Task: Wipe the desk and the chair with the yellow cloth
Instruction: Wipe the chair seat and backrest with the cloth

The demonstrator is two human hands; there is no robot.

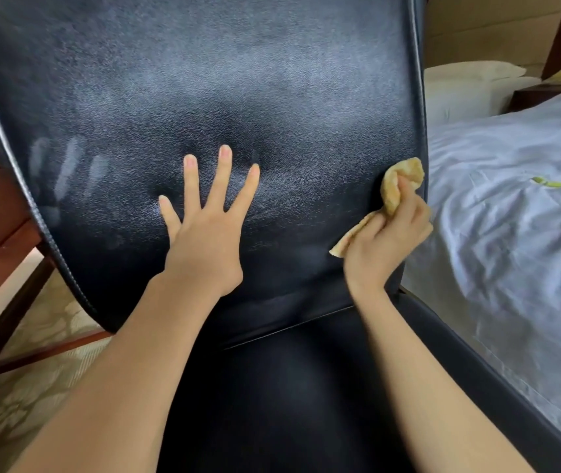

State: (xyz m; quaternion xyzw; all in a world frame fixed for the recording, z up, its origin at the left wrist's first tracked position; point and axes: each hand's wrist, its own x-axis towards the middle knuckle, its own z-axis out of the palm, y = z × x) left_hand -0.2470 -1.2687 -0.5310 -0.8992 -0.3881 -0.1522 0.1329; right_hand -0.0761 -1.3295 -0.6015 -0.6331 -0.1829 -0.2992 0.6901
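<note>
Black leather chair (pixel 289 387): left hand (pixel 204 244) presses its backrest (pixel 204 80) with fingers (pixel 224 172) spread; right hand (pixel 384 244) grips the yellow cloth (pixel 398 186).

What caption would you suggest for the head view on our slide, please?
Left hand pressed flat on the black chair back, right hand holding the yellow cloth against its right edge.

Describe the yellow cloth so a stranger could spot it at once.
Start at the big black chair back filling the view. At its right edge, beside the pale bed, the right hand grips a crumpled cloth. Its yellow stands out against the dark chair; the left hand lies flat, empty.
</note>
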